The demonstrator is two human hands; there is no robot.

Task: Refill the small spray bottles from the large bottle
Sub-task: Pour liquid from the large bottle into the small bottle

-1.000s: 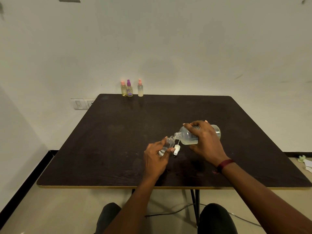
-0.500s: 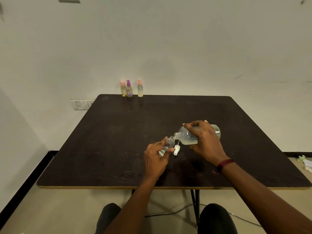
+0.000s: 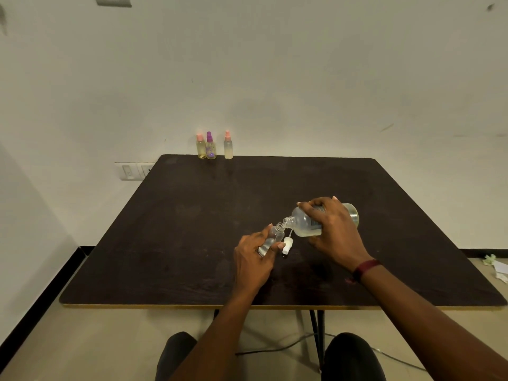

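Pale wall [image 3: 275, 78] backs a dark brown table [image 3: 178, 229] with a light edge strip, standing on a beige floor [image 3: 82, 339] bordered by black skirting [image 3: 41, 298]. A switch plate [image 3: 132, 171] sits on the wall left of the far table corner. A cable [image 3: 275, 349] runs over the floor under the table, and paper scraps [image 3: 494, 266] lie far right of the hands.

The right hand [image 3: 335, 232], with a dark red band [image 3: 365, 269] on its wrist, wraps its fingers over the large bottle [image 3: 303, 228]. This bottle is tipped almost flat, with pale liquid inside and its open neck pointing left. That neck reaches the mouth of the small bottle [image 3: 275, 236], which the left hand [image 3: 254, 259] pinches, tilted toward it. Whether the 2 necks touch cannot be told. A white spray cap [image 3: 287, 245] lies on the table just right of the left fingertips. Well beyond both grips, at the far edge, 3 spray bottles [image 3: 210, 147] stand upright.
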